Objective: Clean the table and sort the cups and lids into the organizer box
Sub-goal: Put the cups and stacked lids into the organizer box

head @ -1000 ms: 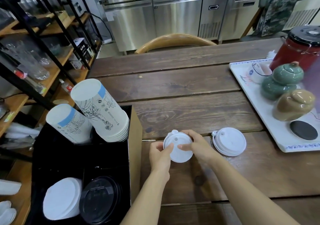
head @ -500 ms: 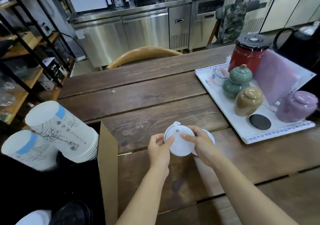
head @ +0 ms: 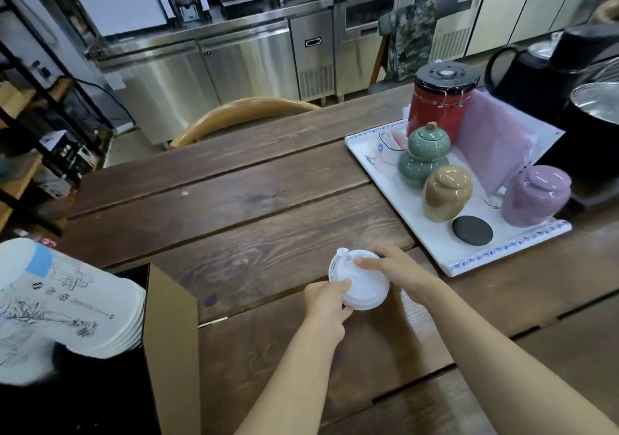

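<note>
A stack of white plastic lids [head: 363, 284] is held just above the wooden table [head: 251, 220], between both hands. My left hand [head: 326, 304] grips its near left rim with thumb on top. My right hand [head: 398, 272] holds the far right side, fingers over the top. At the left edge stands the organizer box [head: 170, 341], a brown cardboard wall with a dark inside. A stack of white printed paper cups [head: 63, 304] leans out of it.
A white tray [head: 432, 233] at the right carries green, tan and purple ceramic jars, a red canister and a black coaster. A black kettle and a metal pot stand at the far right. A wooden chair back rises behind the table.
The camera has swung to the right, so the box has slid toward the left edge. The lid I held now sits on the other lids, and both hands hold the stack.
</note>
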Motion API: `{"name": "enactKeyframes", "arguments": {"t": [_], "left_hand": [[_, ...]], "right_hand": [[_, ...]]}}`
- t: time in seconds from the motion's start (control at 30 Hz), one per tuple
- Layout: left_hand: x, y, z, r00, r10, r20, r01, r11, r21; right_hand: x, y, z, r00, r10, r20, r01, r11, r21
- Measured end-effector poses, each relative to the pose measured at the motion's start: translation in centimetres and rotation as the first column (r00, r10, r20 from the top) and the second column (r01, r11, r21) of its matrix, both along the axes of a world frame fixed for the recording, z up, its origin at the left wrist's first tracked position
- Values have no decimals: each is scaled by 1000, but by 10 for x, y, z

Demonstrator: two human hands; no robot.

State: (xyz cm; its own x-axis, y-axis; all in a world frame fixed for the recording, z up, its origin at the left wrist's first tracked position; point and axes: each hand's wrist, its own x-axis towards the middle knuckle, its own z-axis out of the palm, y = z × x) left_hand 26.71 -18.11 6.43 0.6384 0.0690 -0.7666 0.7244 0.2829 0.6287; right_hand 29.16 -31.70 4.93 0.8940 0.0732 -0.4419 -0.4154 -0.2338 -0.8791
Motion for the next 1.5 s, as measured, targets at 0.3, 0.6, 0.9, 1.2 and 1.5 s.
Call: {"name": "enactKeyframes", "arguments": {"t": [0.3,0.6,0.9,1.2,1.5], "left_hand": [[-3,-4,-16,995,17,-100,-25,997,-74],[-10,9,-14,999,5,41,-1,995,-96],[-28,36,16,966,109,235,-71,983,-167],[-64,94,52,860,332,389,-197,917,-347],[-129,169,85,804,339,488,-96,885,-456]], "right_hand": [[-6,-3,-12,997,41,-67,-42,999,-16],[-17,2,-9,995,-45,-88,53,994,92],[-42,42,32,994,-45,101,7,937,348],[-64,98,77,948,28,316,-111,963,247],[-115,164,108,877,189,441,-278,950,145]]}}
